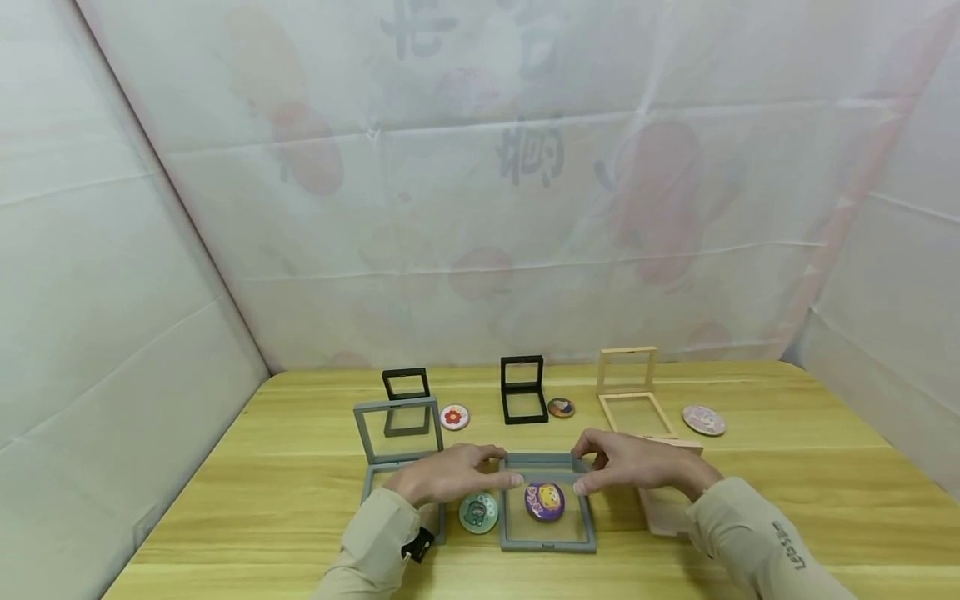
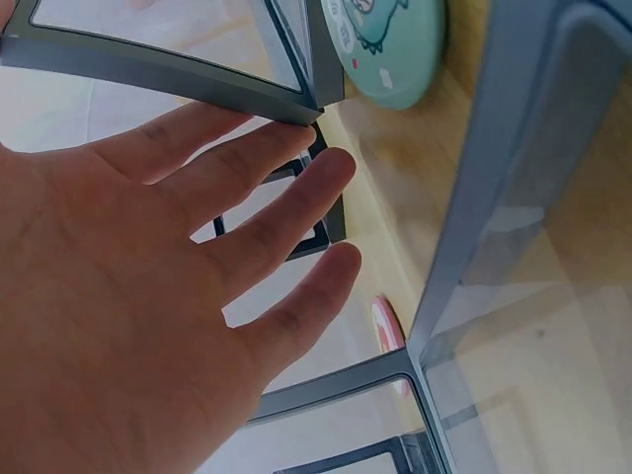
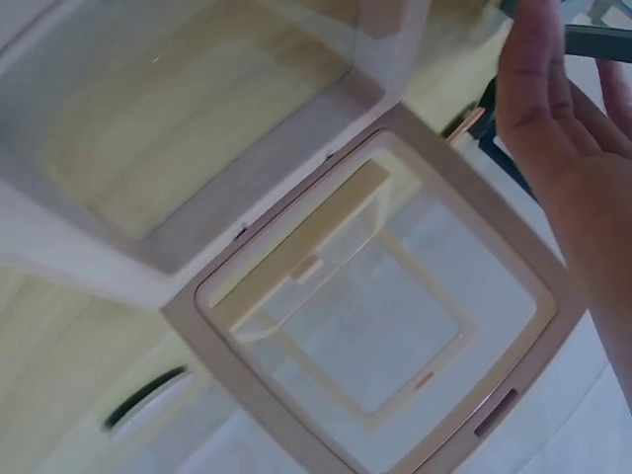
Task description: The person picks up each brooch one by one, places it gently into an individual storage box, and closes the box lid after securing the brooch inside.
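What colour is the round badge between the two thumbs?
The badge is mainly purple, with a yellow cartoon face; the head view shows it best.

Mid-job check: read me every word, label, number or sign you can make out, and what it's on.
"Lets S…": right sleeve; the last letters are unclear.
Purple badge: lettering beside the yellow character, too small to read.
Cloth backdrop: large, faint Chinese-style characters, too washed out to quote with confidence.
I can make out no numbers.
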Action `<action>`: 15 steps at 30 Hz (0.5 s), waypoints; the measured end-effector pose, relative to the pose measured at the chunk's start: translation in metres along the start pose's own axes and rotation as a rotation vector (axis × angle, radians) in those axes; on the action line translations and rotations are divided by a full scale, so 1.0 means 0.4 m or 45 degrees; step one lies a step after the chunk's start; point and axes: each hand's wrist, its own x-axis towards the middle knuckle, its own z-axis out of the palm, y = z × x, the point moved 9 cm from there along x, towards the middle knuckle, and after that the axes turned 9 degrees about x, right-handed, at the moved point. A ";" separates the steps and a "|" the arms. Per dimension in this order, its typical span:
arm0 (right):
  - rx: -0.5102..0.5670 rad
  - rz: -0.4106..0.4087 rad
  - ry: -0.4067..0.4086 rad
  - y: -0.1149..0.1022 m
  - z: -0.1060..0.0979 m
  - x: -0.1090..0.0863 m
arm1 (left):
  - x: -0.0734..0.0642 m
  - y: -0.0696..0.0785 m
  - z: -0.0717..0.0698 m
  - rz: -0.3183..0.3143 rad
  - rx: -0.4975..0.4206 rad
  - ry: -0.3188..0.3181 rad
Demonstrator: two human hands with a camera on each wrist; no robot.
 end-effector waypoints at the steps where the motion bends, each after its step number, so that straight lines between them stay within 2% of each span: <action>1: -0.019 0.001 0.000 -0.001 -0.001 0.001 | 0.000 0.001 0.000 0.003 -0.001 0.002; 9: -0.100 -0.017 -0.037 -0.005 -0.001 0.006 | -0.002 0.003 0.001 -0.001 -0.007 0.002; 15: -0.076 0.009 -0.040 0.000 0.003 0.005 | -0.005 0.002 0.003 0.008 -0.004 -0.003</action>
